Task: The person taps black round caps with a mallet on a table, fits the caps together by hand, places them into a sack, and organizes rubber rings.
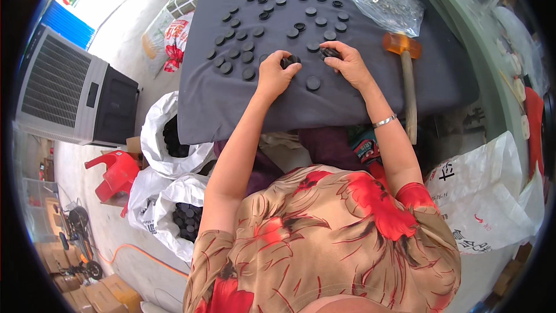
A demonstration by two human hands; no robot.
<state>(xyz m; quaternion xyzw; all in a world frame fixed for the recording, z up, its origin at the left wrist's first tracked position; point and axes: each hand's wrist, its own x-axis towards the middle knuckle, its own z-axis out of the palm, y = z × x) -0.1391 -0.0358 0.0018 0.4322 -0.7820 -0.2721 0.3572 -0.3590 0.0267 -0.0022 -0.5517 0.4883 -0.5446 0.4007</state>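
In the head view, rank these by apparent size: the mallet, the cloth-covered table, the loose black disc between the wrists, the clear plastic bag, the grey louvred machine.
1. Cloth-covered table
2. Grey louvred machine
3. Clear plastic bag and mallet: unsure; the bag looks broader, the mallet longer
4. Loose black disc

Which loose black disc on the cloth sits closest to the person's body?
The black disc lying alone in the gap between the left hand and right hand; every other loose one lies farther up the grey cloth.
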